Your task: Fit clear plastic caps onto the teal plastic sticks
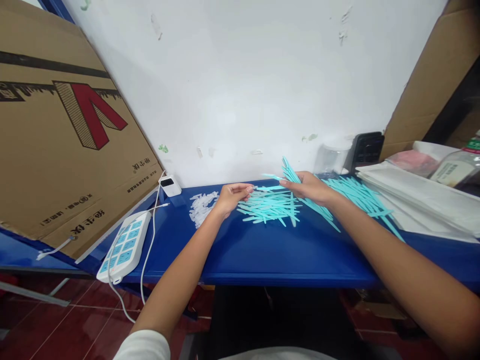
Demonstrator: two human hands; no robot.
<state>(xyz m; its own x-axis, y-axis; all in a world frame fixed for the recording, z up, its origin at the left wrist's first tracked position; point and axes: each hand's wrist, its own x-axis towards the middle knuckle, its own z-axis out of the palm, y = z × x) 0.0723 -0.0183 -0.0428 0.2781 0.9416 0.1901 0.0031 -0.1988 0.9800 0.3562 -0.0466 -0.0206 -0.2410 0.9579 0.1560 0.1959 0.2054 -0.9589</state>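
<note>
My left hand (235, 196) is closed in a pinch, with a small translucent piece (255, 188) showing at the fingertips. My right hand (307, 187) is wrapped round a bundle of slim teal plastic sticks (289, 171). One stick (273, 176) points out from its thumb side toward my left hand. Below and between the hands lies a pile of capped-looking teal sticks (268, 207). Left of my left hand is a heap of small clear plastic pieces (201, 207). More teal sticks (358, 195) lie to the right, partly behind my right wrist.
A white power strip (125, 245) and its cable lie at the left of the blue table (285, 255). A large cardboard box (75, 130) stands beyond it. Right are white bags (416, 195), a bottle (455, 167), a clear jar (333, 157) and a black phone-like object (366, 152).
</note>
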